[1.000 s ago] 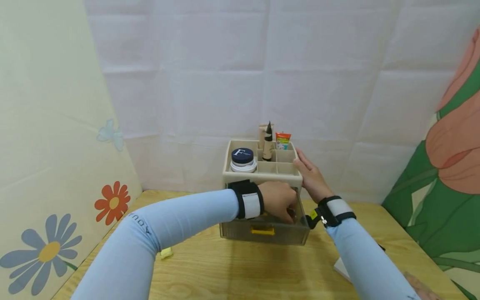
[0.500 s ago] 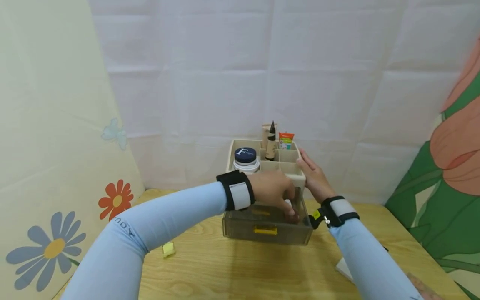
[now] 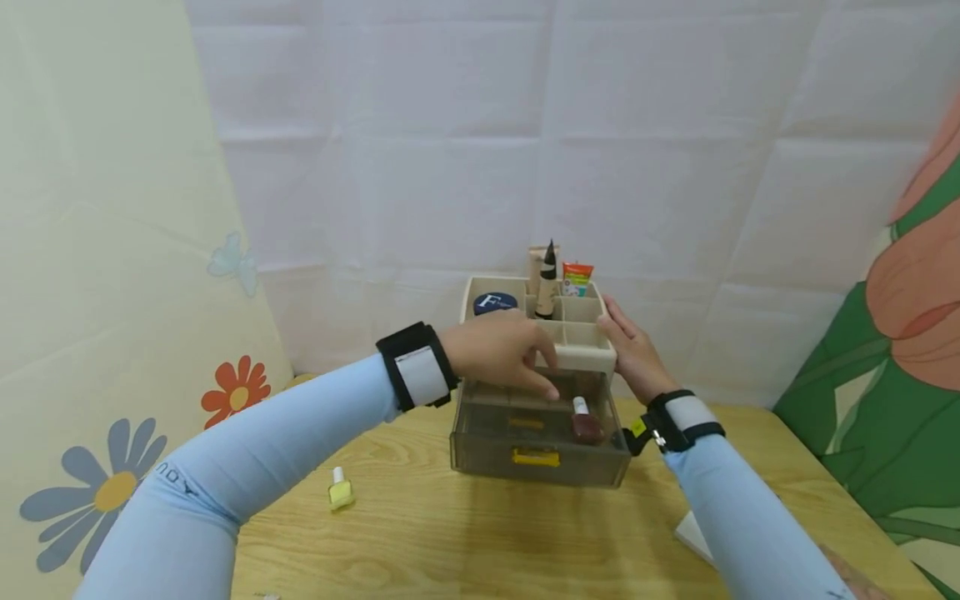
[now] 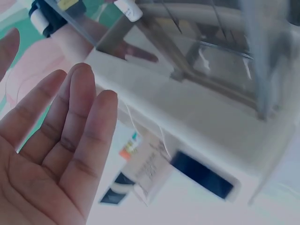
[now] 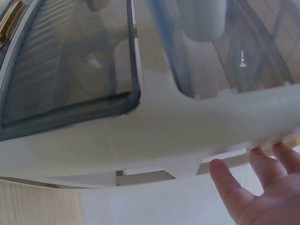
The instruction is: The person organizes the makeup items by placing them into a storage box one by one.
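Our left hand (image 3: pixel 501 348) has drawn back leftward from the dark red bottle (image 3: pixel 587 427).
It is empty, fingers loose near the drawer (image 3: pixel 480 454); the bottle is inside, toward the right; our right hand (image 3: pixel 637 358) rests, unclenched, against the box (image 3: pixel 588 360).

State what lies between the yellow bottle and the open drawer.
Only bare wooden tabletop lies between the yellow bottle and the open drawer; the head view shows it.
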`<state>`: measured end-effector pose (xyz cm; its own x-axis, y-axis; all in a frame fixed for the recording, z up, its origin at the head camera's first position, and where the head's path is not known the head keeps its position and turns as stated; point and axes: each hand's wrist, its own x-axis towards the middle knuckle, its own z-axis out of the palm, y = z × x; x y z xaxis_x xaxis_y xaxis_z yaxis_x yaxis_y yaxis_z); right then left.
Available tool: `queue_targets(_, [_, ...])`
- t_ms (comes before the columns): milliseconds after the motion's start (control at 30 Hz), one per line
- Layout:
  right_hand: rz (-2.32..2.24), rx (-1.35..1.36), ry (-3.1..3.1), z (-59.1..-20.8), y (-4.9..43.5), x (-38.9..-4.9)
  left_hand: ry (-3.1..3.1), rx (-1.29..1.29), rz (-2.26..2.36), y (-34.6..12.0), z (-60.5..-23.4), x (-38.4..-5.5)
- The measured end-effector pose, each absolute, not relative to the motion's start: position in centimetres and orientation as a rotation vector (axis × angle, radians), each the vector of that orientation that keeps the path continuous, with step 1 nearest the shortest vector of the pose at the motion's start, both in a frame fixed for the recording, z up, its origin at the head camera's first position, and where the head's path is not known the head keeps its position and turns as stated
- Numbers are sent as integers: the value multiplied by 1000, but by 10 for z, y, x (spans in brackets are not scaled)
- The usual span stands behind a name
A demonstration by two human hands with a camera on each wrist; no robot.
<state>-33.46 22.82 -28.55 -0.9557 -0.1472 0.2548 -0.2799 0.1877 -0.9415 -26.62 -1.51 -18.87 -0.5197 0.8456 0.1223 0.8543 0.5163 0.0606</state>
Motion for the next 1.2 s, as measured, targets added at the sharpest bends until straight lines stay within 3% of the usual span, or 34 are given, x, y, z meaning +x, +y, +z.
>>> queue_targets(600, [1857,387,-2373,-284,236,-333,-2689,-1384,-238,-94,-192,-256])
queue_targets(1200, [1855,413,-2362,-286,238,-333,-2849,-1118,-225,-160,-243,-248])
